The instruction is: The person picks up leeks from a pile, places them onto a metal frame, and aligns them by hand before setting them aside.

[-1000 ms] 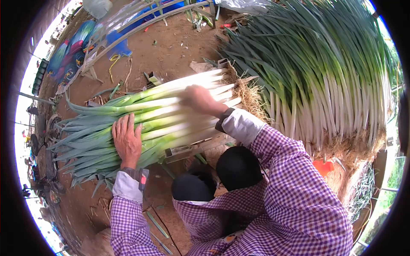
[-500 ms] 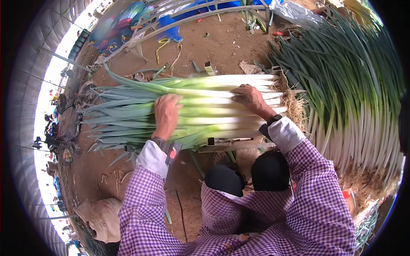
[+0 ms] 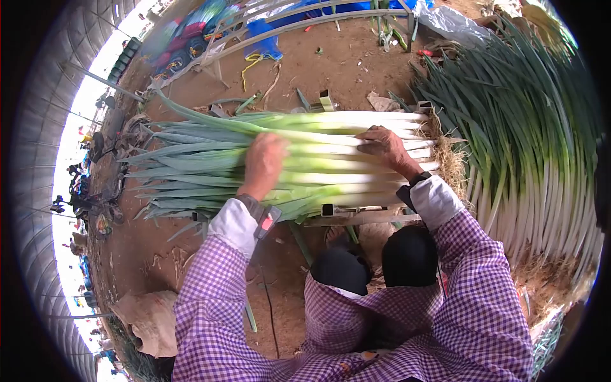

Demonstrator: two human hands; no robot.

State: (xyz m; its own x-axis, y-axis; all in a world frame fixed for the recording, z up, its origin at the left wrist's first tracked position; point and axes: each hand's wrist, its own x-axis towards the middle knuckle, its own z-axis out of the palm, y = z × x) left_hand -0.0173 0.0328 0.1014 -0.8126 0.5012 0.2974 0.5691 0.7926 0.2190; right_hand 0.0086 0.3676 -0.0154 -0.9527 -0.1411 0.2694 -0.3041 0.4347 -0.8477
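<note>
A row of long leeks (image 3: 331,162) lies crosswise on a low metal stand (image 3: 356,216), green leaves to the left and roots to the right. My left hand (image 3: 266,162) is on the leeks where the green meets the pale stalks; its fingers are blurred by motion. On the white stalks nearer the roots, my right hand (image 3: 383,145) has its fingers curled over a leek in the upper part of the row. The undersides of both hands' fingers are hidden.
A large pile of leeks (image 3: 522,140) lies to the right. Behind the stand are a metal frame (image 3: 305,24), a blue bag (image 3: 261,41) and white plastic sheeting (image 3: 452,25). A beige sack (image 3: 147,321) lies at lower left on the soil floor.
The view has shifted slightly, so most things appear a little farther right. My left hand has moved slightly toward the white stalks. My right hand stays at about the same place on the leeks.
</note>
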